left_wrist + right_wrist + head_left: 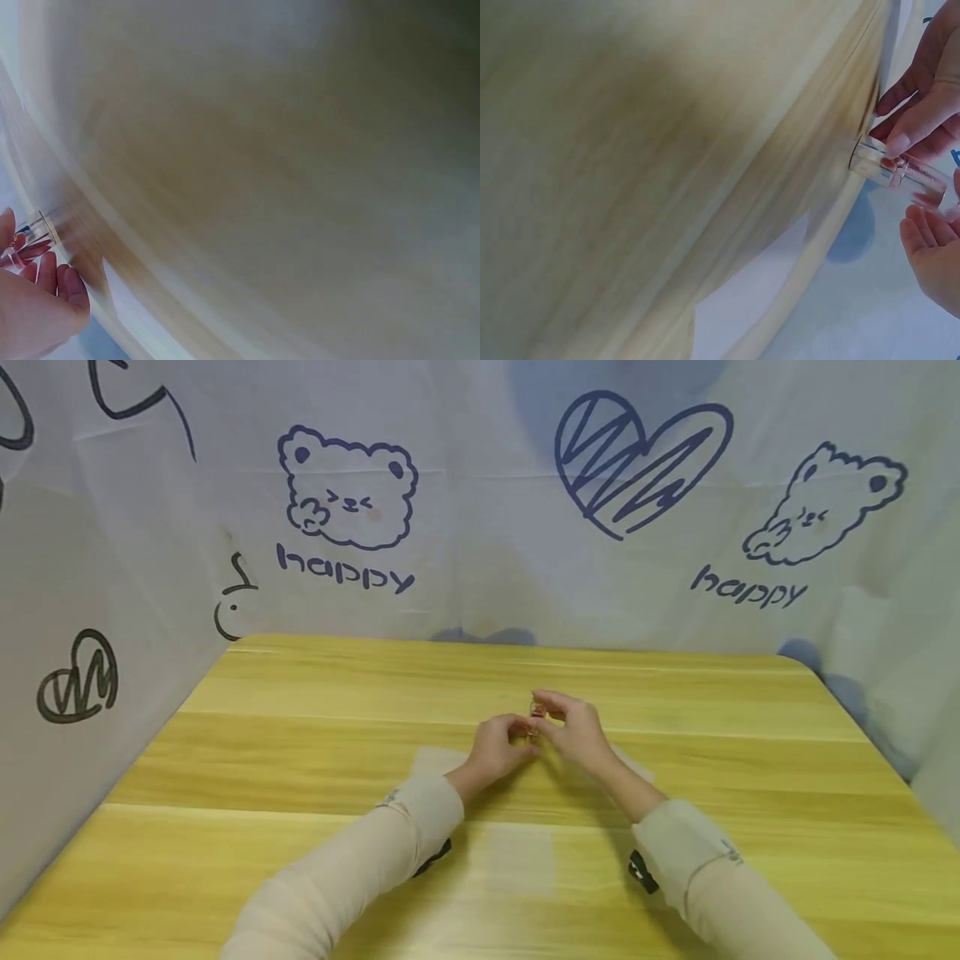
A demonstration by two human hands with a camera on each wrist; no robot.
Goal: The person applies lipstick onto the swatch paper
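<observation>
A small clear cylinder (922, 180) with pinkish-red inside stands upright on the wooden table, around the middle in the head view. My left hand (498, 747) holds its lower part from the left, thumb and fingertips at the wall. Higher up, from the right, the fingers of my right hand (576, 732) curl round the upper part. In the right wrist view the left hand (930, 97) shows at the top and the right hand (937, 262) below it. The left wrist view catches my left hand (45, 304) beside the clear cylinder (37, 232). Fingers hide much of it.
The wood-grain table (300, 693) spreads all round. Pale rectangular patches lie on it, one in front of the hands (521, 860) and others partly behind the forearms. White cloth (480, 560) with drawn bears and hearts hangs behind and at the left.
</observation>
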